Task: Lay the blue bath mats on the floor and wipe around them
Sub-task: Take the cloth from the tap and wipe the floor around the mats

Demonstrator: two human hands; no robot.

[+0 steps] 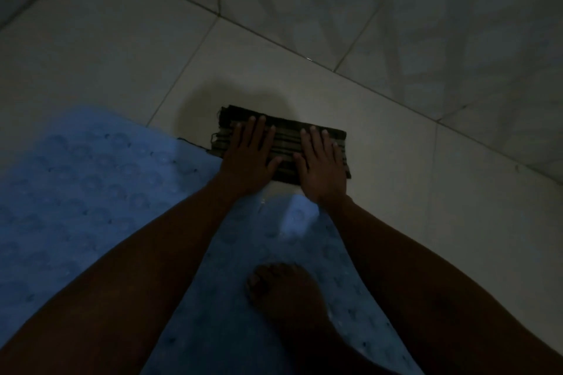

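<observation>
The light is dim. A blue bath mat (91,179) with a round bumpy texture lies flat on the white tiled floor (396,179) at the left. More blue mat (274,240) shows between my forearms; whether it is a separate mat I cannot tell. Just beyond the mat's far edge a folded dark striped cloth (286,135) lies on the tiles. My left hand (248,155) and my right hand (323,167) rest side by side on the cloth, palms down, fingers straight and slightly spread, pressing rather than gripping it.
A bare foot (283,292) stands on the mat below the hands. A tiled wall (426,9) rises along the top and right, meeting the floor in a diagonal line a short way behind the cloth. Bare tiles stretch to the right and far left.
</observation>
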